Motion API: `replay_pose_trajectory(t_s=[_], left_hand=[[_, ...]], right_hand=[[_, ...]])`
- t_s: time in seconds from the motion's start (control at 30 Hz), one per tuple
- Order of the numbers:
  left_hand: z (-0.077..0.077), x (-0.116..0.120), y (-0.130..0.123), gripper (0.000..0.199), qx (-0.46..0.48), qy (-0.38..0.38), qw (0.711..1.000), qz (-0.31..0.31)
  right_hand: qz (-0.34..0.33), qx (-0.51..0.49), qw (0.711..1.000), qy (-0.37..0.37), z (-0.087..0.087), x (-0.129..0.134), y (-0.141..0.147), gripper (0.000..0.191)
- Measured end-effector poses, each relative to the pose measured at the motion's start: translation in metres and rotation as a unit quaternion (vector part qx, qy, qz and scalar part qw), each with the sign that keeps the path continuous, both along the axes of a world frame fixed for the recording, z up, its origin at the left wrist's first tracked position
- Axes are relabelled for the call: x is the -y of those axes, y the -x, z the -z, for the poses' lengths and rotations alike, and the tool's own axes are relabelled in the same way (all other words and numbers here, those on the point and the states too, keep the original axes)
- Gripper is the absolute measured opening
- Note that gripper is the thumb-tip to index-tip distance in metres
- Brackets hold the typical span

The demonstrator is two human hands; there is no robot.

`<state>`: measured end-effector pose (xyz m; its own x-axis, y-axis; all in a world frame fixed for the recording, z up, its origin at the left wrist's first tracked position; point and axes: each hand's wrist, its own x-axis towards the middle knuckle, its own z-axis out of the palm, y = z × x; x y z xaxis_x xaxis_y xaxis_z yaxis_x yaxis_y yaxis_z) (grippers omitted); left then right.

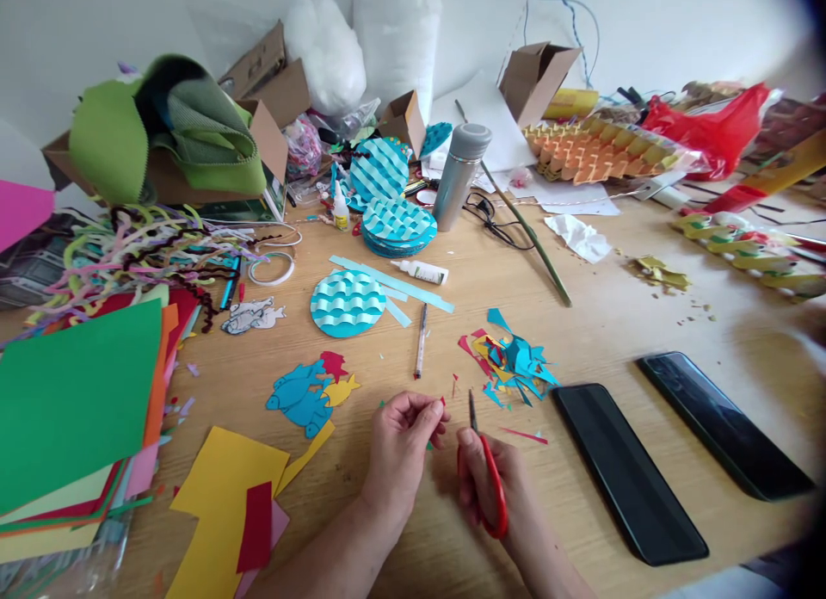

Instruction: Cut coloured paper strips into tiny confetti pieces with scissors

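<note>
My right hand [494, 478] is wrapped round red-handled scissors [498, 496], their dark blades pointing away from me and looking closed. Close beside it on the left, my left hand [406, 440] pinches a tiny piece of red paper [442, 401] between thumb and finger; most of that piece is hidden. Small red scraps [454, 384] lie just beyond the hands. Left of them are blue paper fish cutouts [300, 397], a yellow fish cutout [341, 391] and a red cutout [334, 365]. A pile of blue, red and yellow offcuts [516, 358] sits beyond the scissors.
Two phones [629, 470] lie at the right. Coloured paper sheets [77, 401] and yellow paper [225, 474] cover the left. Farther back are a pen [421, 341], a glue bottle [419, 272], a woven blue disc [348, 303], a grey flask [461, 177] and a green stick [529, 229].
</note>
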<state>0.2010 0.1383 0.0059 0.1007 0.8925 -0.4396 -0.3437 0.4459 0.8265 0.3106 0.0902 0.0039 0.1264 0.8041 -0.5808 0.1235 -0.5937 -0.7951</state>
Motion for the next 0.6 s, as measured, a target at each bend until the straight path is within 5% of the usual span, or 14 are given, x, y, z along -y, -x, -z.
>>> replay_pose_trajectory(t_s=[0.13,0.27,0.43,0.6], left_hand=[[0.000,0.000,0.001,0.023,0.002,-0.025,1.000,-0.014],[-0.003,-0.004,0.004,0.023,0.010,-0.022,0.999,-0.035],[-0.012,-0.010,0.020,0.022,0.042,-0.021,0.997,-0.058],[-0.011,-0.009,0.041,0.023,0.035,-0.011,0.998,-0.051]], right_hand=[[-0.066,0.150,0.984,-0.074,-0.020,-0.026,-0.018,0.050],[-0.185,0.409,0.882,-0.144,-0.033,-0.075,-0.019,0.040],[-0.207,0.410,0.873,-0.165,-0.033,-0.119,-0.001,0.031],[-0.289,0.275,0.902,-0.166,-0.039,-0.107,-0.003,0.046]])
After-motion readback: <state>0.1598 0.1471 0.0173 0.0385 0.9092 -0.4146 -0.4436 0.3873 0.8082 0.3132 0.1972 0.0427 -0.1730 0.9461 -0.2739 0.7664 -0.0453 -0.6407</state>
